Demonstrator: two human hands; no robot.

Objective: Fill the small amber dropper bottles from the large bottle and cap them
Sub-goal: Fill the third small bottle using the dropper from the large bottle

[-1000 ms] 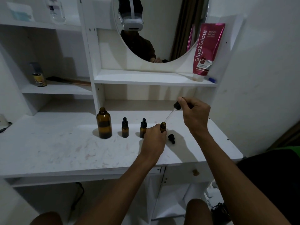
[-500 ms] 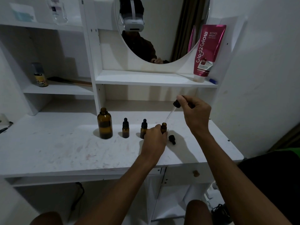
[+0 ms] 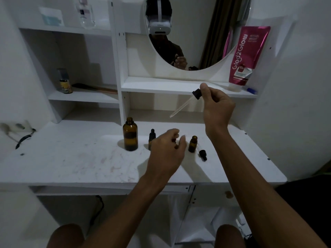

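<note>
Two small amber bottles show on our white table [image 3: 71, 158]: the capped bottle [image 3: 152, 136], black-topped and half hidden behind our left hand [image 3: 166, 149]; the open bottle [image 3: 192, 144] just right of that hand. One large amber bottle [image 3: 130, 136] stands uncapped at the left of the row; one loose black cap [image 3: 203, 154] lies just right of the open bottle. Our right hand [image 3: 217, 108] pinches one long dropper [image 3: 196, 94] by its black top, glass tube slanting down-left above the row; our left hand hovers loosely curled, holding nothing.
</note>
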